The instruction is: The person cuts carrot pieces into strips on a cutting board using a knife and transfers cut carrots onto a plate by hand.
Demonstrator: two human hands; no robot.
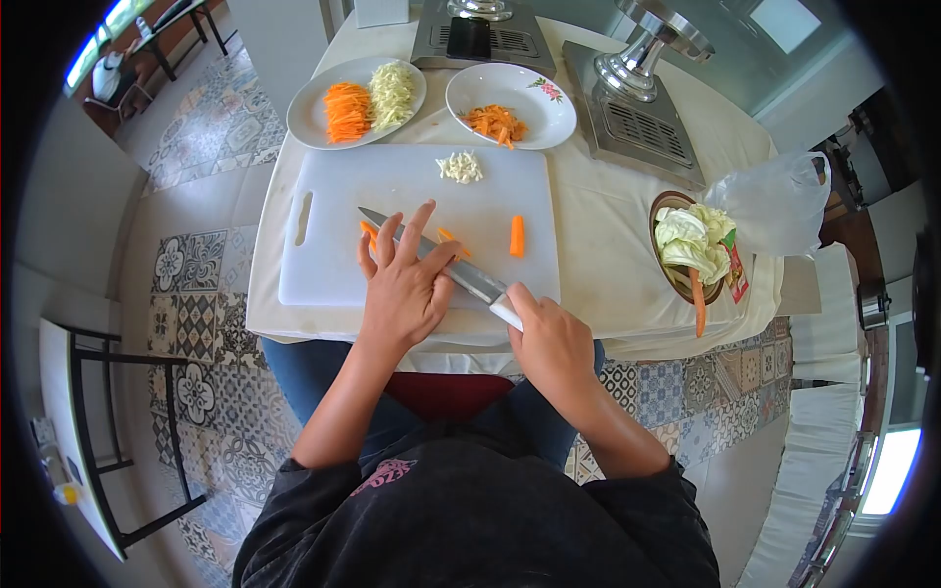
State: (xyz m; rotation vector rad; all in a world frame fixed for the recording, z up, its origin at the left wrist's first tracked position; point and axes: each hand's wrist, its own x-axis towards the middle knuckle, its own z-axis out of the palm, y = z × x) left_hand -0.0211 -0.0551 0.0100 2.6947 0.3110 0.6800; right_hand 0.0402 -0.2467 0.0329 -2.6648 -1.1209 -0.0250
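My right hand (552, 338) grips the white handle of a kitchen knife (475, 281), whose blade points up and left across the white cutting board (338, 181). Over the blade lies my left hand (404, 286), fingers stretched and spread. An orange carrot piece (370, 232) shows beside its fingers, partly hidden, and thin carrot slices (450, 238) lie on the far side of the blade. Apart from both hands, a carrot stick (518, 236) rests on the board's right part. A small heap of chopped white pieces, perhaps garlic (460, 167), sits near the far edge.
Behind the board stand a plate (306, 116) of shredded carrot and pale green shreds, and a flowered plate (557, 122) with carrot slices. At right are a bowl (659, 208) of cabbage with a carrot, and a plastic bag (779, 201). Metal appliances (642, 122) stand farther back.
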